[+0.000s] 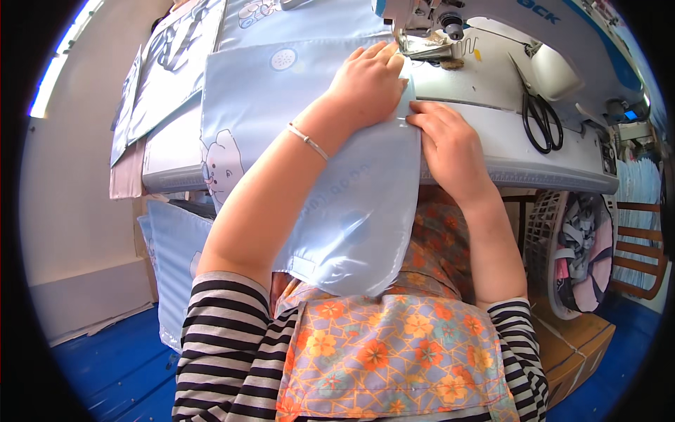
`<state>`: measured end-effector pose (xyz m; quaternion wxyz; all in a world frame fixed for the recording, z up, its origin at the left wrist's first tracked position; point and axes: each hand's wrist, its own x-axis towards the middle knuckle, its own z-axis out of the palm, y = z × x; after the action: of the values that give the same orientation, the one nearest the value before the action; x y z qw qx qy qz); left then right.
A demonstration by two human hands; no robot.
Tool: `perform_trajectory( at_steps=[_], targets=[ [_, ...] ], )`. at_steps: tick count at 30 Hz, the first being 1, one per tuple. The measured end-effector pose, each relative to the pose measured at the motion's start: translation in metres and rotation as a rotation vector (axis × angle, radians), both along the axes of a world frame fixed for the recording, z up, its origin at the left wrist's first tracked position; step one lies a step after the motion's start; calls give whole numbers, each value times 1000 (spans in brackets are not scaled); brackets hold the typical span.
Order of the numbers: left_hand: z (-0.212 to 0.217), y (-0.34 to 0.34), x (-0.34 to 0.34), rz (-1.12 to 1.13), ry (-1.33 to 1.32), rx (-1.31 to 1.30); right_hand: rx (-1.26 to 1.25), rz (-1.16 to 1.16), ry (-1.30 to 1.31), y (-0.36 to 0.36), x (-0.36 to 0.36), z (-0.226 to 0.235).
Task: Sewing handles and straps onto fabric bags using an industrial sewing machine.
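A light blue printed fabric piece (365, 211) lies over the sewing table and hangs down its front onto my lap. My left hand (371, 81) rests flat on it, fingers stretched toward the needle area of the sewing machine (510, 24). Close by, my right hand (450, 144) pinches the right edge of the fabric at the table's front; part of its grip is hidden. A metal attachment (430, 49) sits just right of my left fingertips. A cartoon animal print shows at the fabric's left side.
Black-handled scissors (540, 119) lie on the table's right. Below stands a white plastic basket (552, 239) of fabric scraps, above a cardboard box (576, 344). More blue fabric (172, 260) hangs at the left, and dark-printed pale cloth (169, 67) lies at the far left.
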<state>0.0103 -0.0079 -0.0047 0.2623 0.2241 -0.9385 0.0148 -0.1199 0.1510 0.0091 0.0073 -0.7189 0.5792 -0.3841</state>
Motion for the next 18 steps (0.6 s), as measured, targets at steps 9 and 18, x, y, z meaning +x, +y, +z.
perform_trajectory(
  at_steps=[9, 18],
  targets=[
    [35, 61, 68, -147, -178, 259, 28, 104, 27, 28, 4, 1],
    [62, 127, 156, -132, -383, 432, 50, 106, 24, 24, 3, 5]
  ],
)
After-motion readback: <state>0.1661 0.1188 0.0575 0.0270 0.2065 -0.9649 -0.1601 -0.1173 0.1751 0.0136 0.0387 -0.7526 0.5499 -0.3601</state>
